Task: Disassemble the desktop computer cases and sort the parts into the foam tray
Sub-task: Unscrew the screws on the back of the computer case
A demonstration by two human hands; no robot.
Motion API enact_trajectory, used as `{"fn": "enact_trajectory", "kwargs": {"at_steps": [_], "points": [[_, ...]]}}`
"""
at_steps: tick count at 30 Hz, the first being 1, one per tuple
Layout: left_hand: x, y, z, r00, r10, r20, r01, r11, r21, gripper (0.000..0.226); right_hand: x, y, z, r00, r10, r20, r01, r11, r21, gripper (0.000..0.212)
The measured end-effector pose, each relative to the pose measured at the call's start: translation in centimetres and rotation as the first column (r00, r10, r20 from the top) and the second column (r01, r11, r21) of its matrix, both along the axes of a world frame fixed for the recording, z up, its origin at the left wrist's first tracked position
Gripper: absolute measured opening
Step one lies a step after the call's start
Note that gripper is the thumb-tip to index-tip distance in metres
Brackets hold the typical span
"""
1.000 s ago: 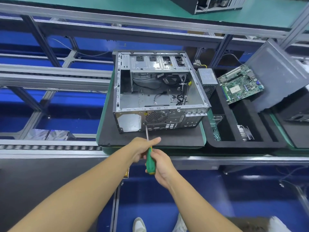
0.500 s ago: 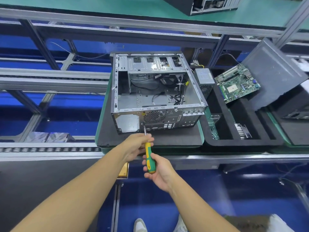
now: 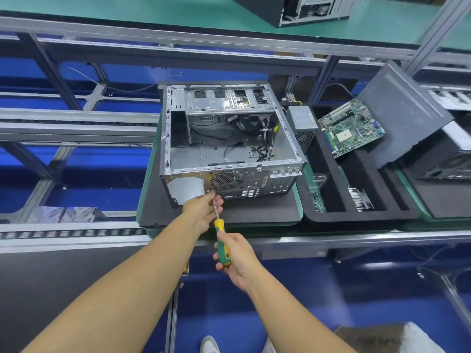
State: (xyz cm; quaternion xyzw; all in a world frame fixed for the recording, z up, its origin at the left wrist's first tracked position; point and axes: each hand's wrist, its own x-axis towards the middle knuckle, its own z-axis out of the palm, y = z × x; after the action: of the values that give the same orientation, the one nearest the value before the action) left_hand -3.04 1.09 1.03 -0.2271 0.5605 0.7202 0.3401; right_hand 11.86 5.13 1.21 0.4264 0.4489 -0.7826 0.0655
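Observation:
An open grey desktop case (image 3: pixel 229 138) lies on a black foam mat (image 3: pixel 254 212), its rear panel facing me and loose cables inside. My right hand (image 3: pixel 235 258) grips the green-and-yellow handle of a screwdriver (image 3: pixel 221 240). Its shaft points up toward the rear panel below the fan grille. My left hand (image 3: pixel 204 210) pinches the shaft near the tip, against the case's lower rear edge. To the right, the black foam tray (image 3: pixel 356 215) holds a power supply (image 3: pixel 302 123), a green motherboard (image 3: pixel 350 127), a heatsink (image 3: pixel 360 200) and a small board (image 3: pixel 316 194).
A dark side panel (image 3: pixel 402 110) leans over the tray's right end. Another case (image 3: pixel 300 8) stands on the green bench behind. Metal conveyor rails (image 3: pixel 76 233) run along the near edge and to the left. A further black case (image 3: pixel 448 154) sits at far right.
My left hand slid up the screwdriver shaft toward the case's rear panel, and the tip moved closer to the panel. The right hand stays on the handle.

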Motion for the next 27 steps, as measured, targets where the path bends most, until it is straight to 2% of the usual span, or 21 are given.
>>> {"fn": "enact_trajectory", "kwargs": {"at_steps": [3,9,12,15,17,19,21,24,27], "points": [[0.1,-0.2,0.0,1.0,-0.007,-0.012,0.007,1.0,0.009,0.012,-0.1,0.3,-0.2,1.0,-0.023,0.016,0.024,0.996,-0.086,0.035],[0.6,-0.6,-0.3,0.999,-0.018,-0.042,0.021,0.996,0.085,0.011,0.7,1.2,-0.8,0.995,0.098,-0.007,-0.098,0.993,0.071,0.022],[1.0,-0.7,-0.3,1.0,0.003,0.015,-0.005,0.988,0.152,0.018,1.6,1.9,-0.8,0.986,0.158,-0.048,-0.152,0.983,0.107,0.017],[1.0,-0.3,0.1,0.987,0.078,0.138,-0.109,0.967,0.23,0.023,2.5,2.5,-0.7,0.972,0.224,-0.074,-0.21,0.964,0.161,0.016],[1.1,0.2,0.2,0.984,0.085,0.159,-0.122,0.965,0.234,0.024,3.2,3.0,-0.5,0.968,0.213,-0.133,-0.191,0.968,0.161,0.014],[1.9,0.9,0.1,0.996,-0.014,0.092,-0.003,0.984,0.178,0.022,3.9,3.9,-0.2,0.964,0.124,-0.236,-0.106,0.991,0.088,0.009],[3.3,2.0,-0.2,0.968,-0.247,-0.045,0.249,0.968,0.041,0.018,4.4,5.4,0.5,0.942,0.012,-0.337,-0.019,1.0,-0.016,0.006],[5.6,5.1,-0.1,0.764,-0.596,-0.245,0.591,0.8,-0.103,0.012,4.7,8.8,2.1,0.895,-0.076,-0.439,0.047,0.996,-0.076,0.012],[7.2,9.8,0.4,0.594,-0.708,-0.381,0.663,0.7,-0.266,0.011,5.0,13.0,3.7,0.862,-0.129,-0.489,0.123,0.991,-0.046,0.015]]}}
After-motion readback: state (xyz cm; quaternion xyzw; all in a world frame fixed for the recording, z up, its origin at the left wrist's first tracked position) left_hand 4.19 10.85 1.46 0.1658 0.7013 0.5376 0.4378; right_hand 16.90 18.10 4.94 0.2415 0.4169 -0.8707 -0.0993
